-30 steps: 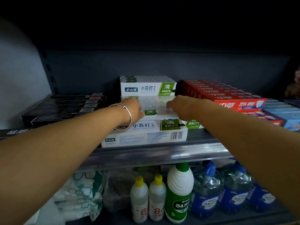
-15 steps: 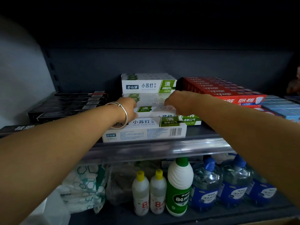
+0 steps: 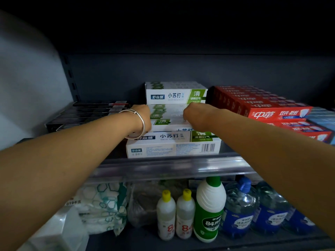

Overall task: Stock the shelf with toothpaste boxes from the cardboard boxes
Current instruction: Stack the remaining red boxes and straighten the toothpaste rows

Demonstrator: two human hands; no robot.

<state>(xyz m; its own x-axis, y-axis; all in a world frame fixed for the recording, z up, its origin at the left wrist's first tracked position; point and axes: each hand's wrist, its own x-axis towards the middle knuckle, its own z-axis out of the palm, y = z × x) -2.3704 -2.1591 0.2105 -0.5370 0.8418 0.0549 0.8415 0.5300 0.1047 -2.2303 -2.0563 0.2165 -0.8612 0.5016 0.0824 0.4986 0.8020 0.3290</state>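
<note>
White-and-green toothpaste boxes are stacked in the middle of the dark shelf (image 3: 172, 164). One box (image 3: 174, 145) lies at the front edge, and a top box (image 3: 175, 95) sits at the back. Between them lies a middle row of boxes (image 3: 168, 116). My left hand (image 3: 143, 116), with a silver bangle on the wrist, grips the left end of that row. My right hand (image 3: 194, 115) grips its right end. Both hands have fingers curled on the boxes; the fingertips are hidden.
Black boxes (image 3: 90, 115) lie left of the stack, red toothpaste boxes (image 3: 268, 109) right, and blue boxes (image 3: 320, 118) at the far right. Below stand small white bottles (image 3: 175, 214), a green-and-white bottle (image 3: 209, 209), blue-capped jugs (image 3: 241, 209) and wrapped packs (image 3: 101, 205).
Both hands have moved deeper into the shelf, pushing the middle row of white-and-green boxes back toward the rear stack. The view has shifted slightly upward.
</note>
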